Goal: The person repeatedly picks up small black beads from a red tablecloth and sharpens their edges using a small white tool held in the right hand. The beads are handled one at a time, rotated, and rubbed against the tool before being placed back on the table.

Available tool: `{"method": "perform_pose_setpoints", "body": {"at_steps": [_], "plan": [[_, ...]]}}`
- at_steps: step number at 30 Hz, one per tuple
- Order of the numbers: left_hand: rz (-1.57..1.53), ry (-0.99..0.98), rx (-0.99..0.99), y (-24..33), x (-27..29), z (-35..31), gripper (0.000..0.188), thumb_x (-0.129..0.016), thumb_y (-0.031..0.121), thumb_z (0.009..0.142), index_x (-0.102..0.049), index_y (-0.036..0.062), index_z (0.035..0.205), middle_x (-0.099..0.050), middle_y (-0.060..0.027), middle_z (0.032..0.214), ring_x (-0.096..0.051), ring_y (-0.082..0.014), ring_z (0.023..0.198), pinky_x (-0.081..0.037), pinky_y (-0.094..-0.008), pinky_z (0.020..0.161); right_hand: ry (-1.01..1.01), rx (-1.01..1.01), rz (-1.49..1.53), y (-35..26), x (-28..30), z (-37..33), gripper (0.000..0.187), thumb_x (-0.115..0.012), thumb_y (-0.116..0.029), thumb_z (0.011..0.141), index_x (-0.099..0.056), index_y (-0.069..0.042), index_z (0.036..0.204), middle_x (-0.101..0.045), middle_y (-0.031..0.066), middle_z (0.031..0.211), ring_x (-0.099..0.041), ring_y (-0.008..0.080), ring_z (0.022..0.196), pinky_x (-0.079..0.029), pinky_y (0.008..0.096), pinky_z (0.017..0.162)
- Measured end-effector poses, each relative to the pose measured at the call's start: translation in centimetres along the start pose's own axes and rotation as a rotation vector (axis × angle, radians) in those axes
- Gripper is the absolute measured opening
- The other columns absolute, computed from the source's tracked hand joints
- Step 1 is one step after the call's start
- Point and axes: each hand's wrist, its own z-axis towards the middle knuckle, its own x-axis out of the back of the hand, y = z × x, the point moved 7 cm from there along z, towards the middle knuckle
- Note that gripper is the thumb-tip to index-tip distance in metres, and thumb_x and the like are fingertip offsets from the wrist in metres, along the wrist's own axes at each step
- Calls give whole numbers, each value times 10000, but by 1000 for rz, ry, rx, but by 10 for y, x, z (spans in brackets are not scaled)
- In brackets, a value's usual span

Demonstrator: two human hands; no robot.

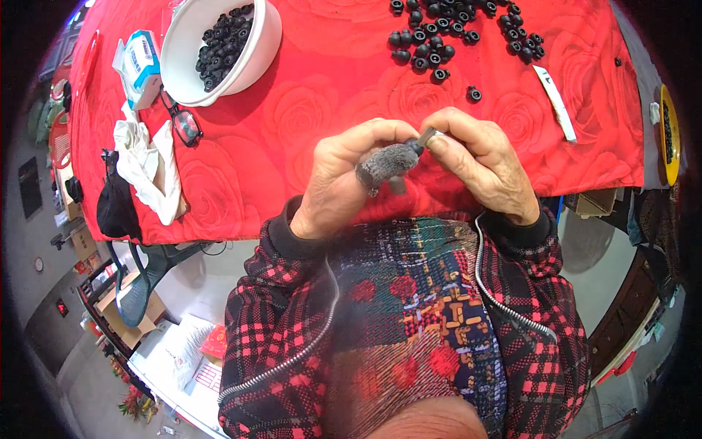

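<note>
My left hand [333, 172] is closed around a small black part [414, 145], pinched at its fingertips. A fuzzy grey piece of cloth [387, 164] covers or lies along its thumb; I cannot tell whether it is worn or held. Between the thumb and forefinger of my right hand [482, 161] is a short, flat grey blade-like strip [426, 137], which meets the black part. Both hands are raised in front of my chest, above the near edge of the table. Beyond them, several loose round black parts [435, 44] are scattered on the red cloth.
A white bowl [267, 51] of black parts stands at the far left. Near it lie a blue-white packet [141, 66], glasses [186, 126], white cloth [150, 168] and a black item [117, 201]. A white strip [556, 102] and yellow tray [669, 135] are right. Red cloth [307, 95] covers the table.
</note>
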Motion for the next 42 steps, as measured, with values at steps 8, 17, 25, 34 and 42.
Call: {"method": "perform_pose_setpoints", "body": {"at_steps": [8,17,25,34,42], "plan": [[-22,21,17,-4,2,0,235,-538,98,946,-573,-11,1151,-625,-26,957,-584,-72,787,-499,-211,661,-9,-87,53,2,-1,0,156,-514,-146,940,-583,-7,956,-572,89,701,-544,142,627,-434,294,582],[-35,7,35,-9,3,1,230,-560,101,935,-581,-14,1134,-628,-32,947,-590,-78,748,-490,-208,648,-36,-96,41,3,1,0,159,-513,-146,938,-591,-10,957,-581,92,703,-555,144,632,-441,298,587],[-30,28,17,-8,3,3,231,-580,102,925,-588,-20,1121,-629,-32,907,-592,-81,713,-482,-205,623,-19,-44,20,9,2,0,157,-519,-155,935,-583,-14,961,-591,99,705,-582,163,638,-452,306,591],[-80,51,71,-14,5,4,217,-595,84,905,-615,-31,1087,-633,-42,894,-606,-100,670,-494,-224,591,-49,-14,0,12,1,0,149,-508,-144,942,-580,-15,963,-564,90,693,-565,167,623,-444,310,582],[-138,65,72,-16,3,3,205,-595,85,904,-628,-29,1071,-636,-48,893,-610,-110,661,-498,-230,587,-71,-4,59,15,2,2,127,-526,-129,924,-584,-19,950,-546,87,673,-555,171,598,-436,306,568]]}}
